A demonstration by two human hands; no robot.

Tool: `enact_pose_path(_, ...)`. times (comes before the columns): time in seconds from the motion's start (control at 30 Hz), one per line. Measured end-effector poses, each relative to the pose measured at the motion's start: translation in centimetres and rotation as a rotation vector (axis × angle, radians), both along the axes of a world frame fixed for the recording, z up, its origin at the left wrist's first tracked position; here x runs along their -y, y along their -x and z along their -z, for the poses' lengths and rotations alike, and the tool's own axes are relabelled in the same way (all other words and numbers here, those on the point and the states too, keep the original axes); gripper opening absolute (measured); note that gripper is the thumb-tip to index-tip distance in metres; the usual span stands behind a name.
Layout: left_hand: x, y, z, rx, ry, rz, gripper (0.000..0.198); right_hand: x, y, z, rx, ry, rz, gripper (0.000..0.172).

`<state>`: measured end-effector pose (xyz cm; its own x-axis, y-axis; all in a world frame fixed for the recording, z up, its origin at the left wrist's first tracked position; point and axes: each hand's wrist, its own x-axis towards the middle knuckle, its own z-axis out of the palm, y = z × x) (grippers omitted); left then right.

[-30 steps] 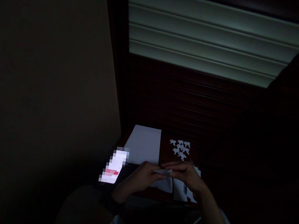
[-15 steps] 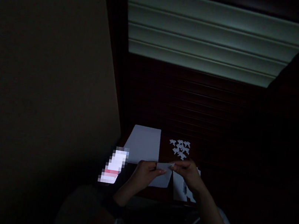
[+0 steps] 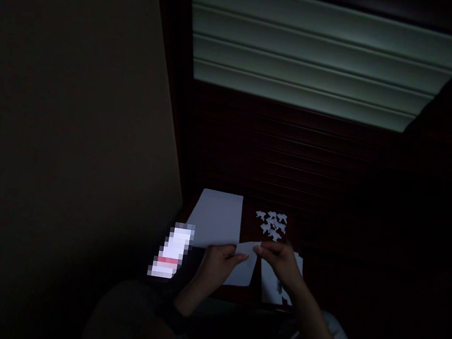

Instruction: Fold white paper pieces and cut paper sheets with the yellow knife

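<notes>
With left hand (image 3: 216, 265) mostly closed, grips a small white sheet of paper (image 3: 242, 271) by its upper left edge, thumb laid over the near face and fingers tucked behind. Has a dark band (image 3: 174, 317) on that wrist. With right hand (image 3: 282, 267) nearly closed, pinches the top right corner of the same paper between thumb and fingertips — holds it between both hands, over the near part of a dark table (image 3: 247, 224); cannot tell whether its lower edge touches the tabletop. Around the hands, from the left: a lit phone (image 3: 171, 252), its screen blurred; a large white sheet (image 3: 216, 219), flat, just beyond the left hand; a cluster of small white paper cut-outs (image 3: 272, 226), some overlapping, beyond the right hand; more white paper (image 3: 268, 283), jagged in places, partly under the right hand, with a small dark object (image 3: 278, 287) on top — too dim to name.
</notes>
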<state>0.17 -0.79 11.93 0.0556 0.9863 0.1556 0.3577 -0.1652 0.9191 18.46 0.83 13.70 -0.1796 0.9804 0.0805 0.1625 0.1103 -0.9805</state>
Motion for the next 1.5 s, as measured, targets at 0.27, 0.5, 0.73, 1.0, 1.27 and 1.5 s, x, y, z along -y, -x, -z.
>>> enact_pose_path(0.27, 0.4, -0.1, -0.8, 0.038, 0.039, -0.006, 0.040, -0.1, 0.3, 0.1, -0.045, 0.048, -0.002, 0.031)
enact_pose_path(0.5, 0.3, -0.1, -1.0, 0.088, 0.082, 0.000, 0.039, 0.0, 0.3, 0.0, -0.048, 0.064, -0.013, 0.035)
enact_pose_path(0.73, -0.2, 0.0, -1.2, 0.267, 0.179, -0.034, 0.039, 0.5, 0.8, 0.2, -0.003, 0.125, -0.017, 0.032)
enact_pose_path(1.0, 0.4, -0.3, -1.9, 0.546, 0.310, 0.063, 0.041, 0.9, 1.3, 0.7, -0.198, 0.316, -0.050, 0.033)
enact_pose_path(1.27, 0.3, -0.2, -2.3, 0.464, 0.306, -0.002, 0.042, 0.7, 1.0, 1.2, -0.103, 0.226, -0.011, 0.034)
enact_pose_path(1.5, 0.4, -0.3, -2.1, 0.557, 0.288, 0.014, 0.041, 0.4, 0.9, 2.0, -0.066, 0.188, 0.004, 0.036)
